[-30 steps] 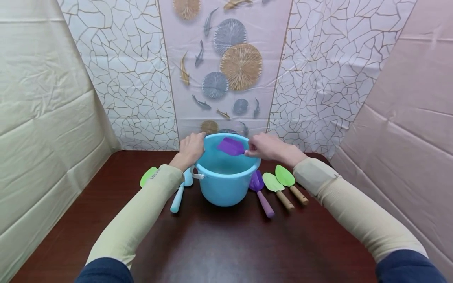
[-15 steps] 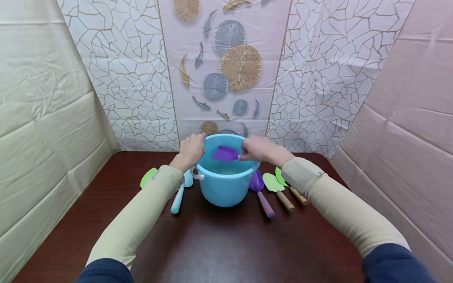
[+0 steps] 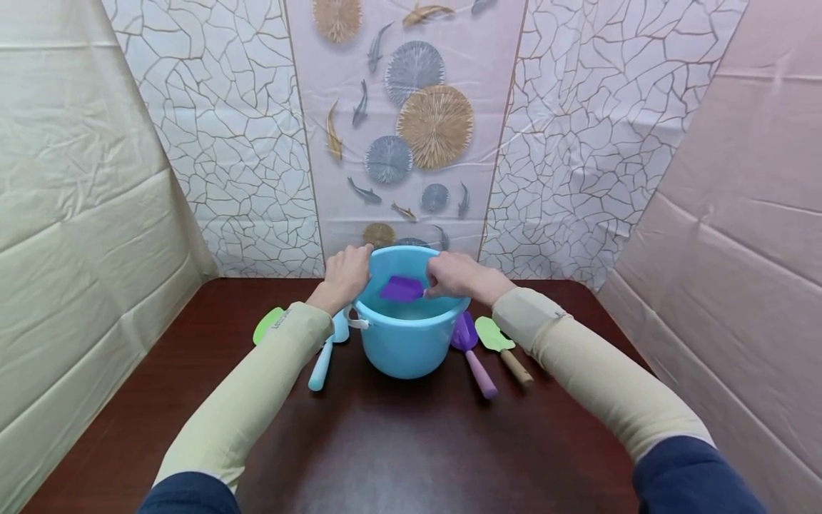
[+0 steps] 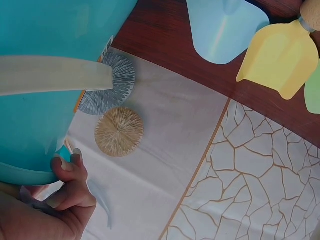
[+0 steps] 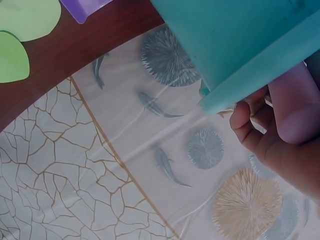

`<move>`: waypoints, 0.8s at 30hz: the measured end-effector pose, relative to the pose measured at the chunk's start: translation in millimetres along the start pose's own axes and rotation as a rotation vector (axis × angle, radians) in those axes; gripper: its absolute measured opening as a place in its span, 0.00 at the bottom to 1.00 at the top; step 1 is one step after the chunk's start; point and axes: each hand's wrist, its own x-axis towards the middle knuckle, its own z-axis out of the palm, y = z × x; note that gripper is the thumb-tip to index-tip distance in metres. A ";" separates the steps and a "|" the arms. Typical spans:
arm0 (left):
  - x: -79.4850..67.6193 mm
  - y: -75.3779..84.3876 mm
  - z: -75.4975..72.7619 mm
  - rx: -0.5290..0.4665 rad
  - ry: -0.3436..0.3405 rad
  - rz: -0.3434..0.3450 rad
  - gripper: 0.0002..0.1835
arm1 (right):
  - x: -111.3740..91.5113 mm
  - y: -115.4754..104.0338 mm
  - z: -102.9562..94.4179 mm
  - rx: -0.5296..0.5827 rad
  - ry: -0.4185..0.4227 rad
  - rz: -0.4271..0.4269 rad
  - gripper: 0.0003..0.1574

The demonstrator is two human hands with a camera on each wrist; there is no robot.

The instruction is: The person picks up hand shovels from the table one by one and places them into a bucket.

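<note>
**A:** Where are the two hands?

**B:** Both are at the top of a blue bucket (image 3: 406, 343) that stands on a dark wooden table (image 3: 398, 442), near its far edge. The left hand (image 3: 344, 275) sits on the bucket's left rim. The left wrist view shows its fingers (image 4: 75, 172) curled round the rim, gripping it.

**A:** And the right one?

**B:** The right hand (image 3: 454, 275) is over the bucket's right rim and holds a purple scoop (image 3: 401, 288) by its handle, fingers closed on it. The scoop's flat blade points left, towards the left hand, and hangs inside the bucket's mouth, just below the rim. So the scoop lies between the two hands, touching only the right.

**A:** What lies around the bucket?

**B:** To its right, just beside its base, a purple trowel (image 3: 472, 350) lies on the table, handle towards the person. Next to that is a green trowel (image 3: 504, 344) with a wooden handle, partly under the right sleeve. To the bucket's left, a light blue trowel (image 3: 324, 357) lies by the left sleeve, and a green blade (image 3: 268, 323) shows beyond that sleeve.

**A:** Behind it all?

**B:** A backdrop (image 3: 398, 143) printed with fish and round fan shapes.
</note>
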 end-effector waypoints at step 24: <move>1.5 0.9 -0.3 0.035 -0.013 0.010 0.17 | 11.8 -6.3 7.8 0.007 -0.051 0.018 0.18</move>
